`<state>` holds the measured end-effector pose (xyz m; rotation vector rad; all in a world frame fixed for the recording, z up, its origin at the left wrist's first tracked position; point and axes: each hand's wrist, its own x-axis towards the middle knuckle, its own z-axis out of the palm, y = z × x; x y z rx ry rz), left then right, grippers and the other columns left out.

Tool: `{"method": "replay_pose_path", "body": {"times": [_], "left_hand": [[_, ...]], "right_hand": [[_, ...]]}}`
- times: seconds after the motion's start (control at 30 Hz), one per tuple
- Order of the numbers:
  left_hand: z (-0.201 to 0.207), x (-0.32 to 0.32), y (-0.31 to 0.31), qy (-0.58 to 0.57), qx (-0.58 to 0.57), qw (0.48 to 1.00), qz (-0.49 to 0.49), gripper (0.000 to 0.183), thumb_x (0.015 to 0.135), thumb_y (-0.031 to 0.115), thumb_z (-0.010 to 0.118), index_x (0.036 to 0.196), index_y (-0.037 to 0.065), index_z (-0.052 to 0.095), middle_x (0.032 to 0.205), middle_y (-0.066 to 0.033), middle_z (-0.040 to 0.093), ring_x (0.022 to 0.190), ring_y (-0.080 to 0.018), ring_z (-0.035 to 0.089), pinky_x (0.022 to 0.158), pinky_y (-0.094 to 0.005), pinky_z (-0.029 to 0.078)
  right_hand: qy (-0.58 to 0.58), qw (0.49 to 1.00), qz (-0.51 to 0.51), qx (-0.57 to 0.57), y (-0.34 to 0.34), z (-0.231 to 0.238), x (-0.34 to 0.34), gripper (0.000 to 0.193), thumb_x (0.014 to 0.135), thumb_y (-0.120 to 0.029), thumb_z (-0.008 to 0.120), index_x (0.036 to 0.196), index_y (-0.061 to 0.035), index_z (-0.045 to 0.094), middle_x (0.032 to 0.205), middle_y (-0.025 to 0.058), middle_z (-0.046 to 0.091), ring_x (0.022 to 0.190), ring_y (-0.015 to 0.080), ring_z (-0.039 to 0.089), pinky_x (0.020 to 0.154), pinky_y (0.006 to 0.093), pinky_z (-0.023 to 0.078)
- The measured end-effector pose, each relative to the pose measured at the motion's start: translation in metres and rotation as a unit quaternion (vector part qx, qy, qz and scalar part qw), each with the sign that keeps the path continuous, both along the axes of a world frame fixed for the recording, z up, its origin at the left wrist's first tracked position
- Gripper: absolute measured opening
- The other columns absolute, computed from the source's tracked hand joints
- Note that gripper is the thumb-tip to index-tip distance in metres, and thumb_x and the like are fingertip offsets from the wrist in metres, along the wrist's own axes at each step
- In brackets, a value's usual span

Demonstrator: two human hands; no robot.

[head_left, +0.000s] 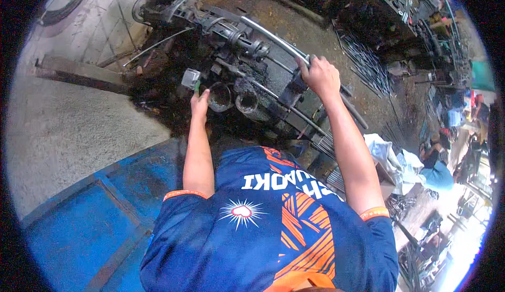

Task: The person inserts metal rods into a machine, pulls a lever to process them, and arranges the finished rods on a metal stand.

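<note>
My right hand (322,76) is closed round a long, shiny metal rod (271,35), which runs from the hand toward the far left over a dark, greasy machine (239,42). My left hand (199,104) is at the machine's near left side, its fingers at a small green piece (197,87). Just above that piece is a pale, boxy part (191,78); whether the two are joined, I cannot tell. Beside this hand are two round, cup-like openings, a left one (220,97) and a right one (246,103). Thinner steel bars (301,115) cross the machine toward the right.
A blue metal panel (79,223) stands at the lower left, by a rough grey surface (73,129). Many loose rods (365,63) lie on the floor beyond the machine. White sacking (392,160) is at my right. Cluttered benches (389,18) line the far right.
</note>
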<state>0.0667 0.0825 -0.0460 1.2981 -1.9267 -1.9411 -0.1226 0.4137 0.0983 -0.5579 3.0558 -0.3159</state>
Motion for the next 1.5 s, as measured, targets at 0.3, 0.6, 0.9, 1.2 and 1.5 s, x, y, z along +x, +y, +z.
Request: {"method": "replay_pose_path", "body": {"times": [0.3, 0.6, 0.9, 1.2, 1.5], "left_hand": [[-0.003, -0.001, -0.001, -0.006, 0.053, 0.998, 0.026, 0.063, 0.089, 0.017, 0.063, 0.144, 0.007, 0.033, 0.098, -0.0019, 0.058, 0.082, -0.0113, 0.051, 0.073, -0.0266, 0.042], [0.010, -0.001, 0.005, -0.011, 0.050, 0.998, 0.036, 0.062, 0.090, 0.021, 0.061, 0.144, 0.007, 0.033, 0.102, -0.0027, 0.058, 0.089, -0.0135, 0.052, 0.081, -0.0347, 0.042], [0.004, 0.001, 0.000, -0.016, 0.033, 0.999, 0.002, 0.064, 0.090, 0.023, 0.061, 0.144, 0.003, 0.032, 0.104, -0.0038, 0.059, 0.089, -0.0145, 0.053, 0.081, -0.0341, 0.042], [0.009, -0.002, 0.008, -0.022, 0.034, 0.999, 0.034, 0.066, 0.090, 0.020, 0.062, 0.143, -0.001, 0.030, 0.105, -0.0068, 0.060, 0.092, -0.0165, 0.056, 0.083, -0.0354, 0.043], [0.015, -0.004, 0.016, 0.005, 0.034, 0.999, 0.016, 0.064, 0.089, 0.014, 0.062, 0.142, -0.005, 0.030, 0.089, -0.0019, 0.058, 0.075, -0.0114, 0.052, 0.068, -0.0269, 0.043]], "right_hand": [[-0.021, 1.000, 0.005, 0.002, -0.002, 0.002, -0.005, 0.064, 0.089, -0.061, 0.042, 0.086, -0.0012, 0.065, 0.085, 0.0232, 0.066, 0.079, 0.0387, 0.066, 0.070, 0.0474, 0.053], [-0.014, 1.000, -0.001, -0.009, -0.001, -0.002, -0.005, 0.064, 0.088, -0.061, 0.043, 0.084, -0.0012, 0.065, 0.084, 0.0230, 0.066, 0.079, 0.0387, 0.065, 0.070, 0.0480, 0.053], [-0.022, 1.000, -0.005, -0.011, -0.004, 0.000, -0.007, 0.063, 0.087, -0.061, 0.045, 0.082, -0.0020, 0.066, 0.083, 0.0220, 0.066, 0.079, 0.0386, 0.065, 0.071, 0.0474, 0.053], [-0.018, 1.000, -0.003, -0.013, -0.004, -0.003, -0.006, 0.063, 0.087, -0.060, 0.046, 0.083, -0.0015, 0.067, 0.084, 0.0222, 0.066, 0.079, 0.0387, 0.065, 0.072, 0.0484, 0.053], [-0.010, 1.000, -0.001, -0.011, -0.005, 0.000, -0.006, 0.063, 0.087, -0.060, 0.045, 0.079, -0.0020, 0.066, 0.080, 0.0228, 0.066, 0.075, 0.0386, 0.065, 0.069, 0.0476, 0.053]]}}
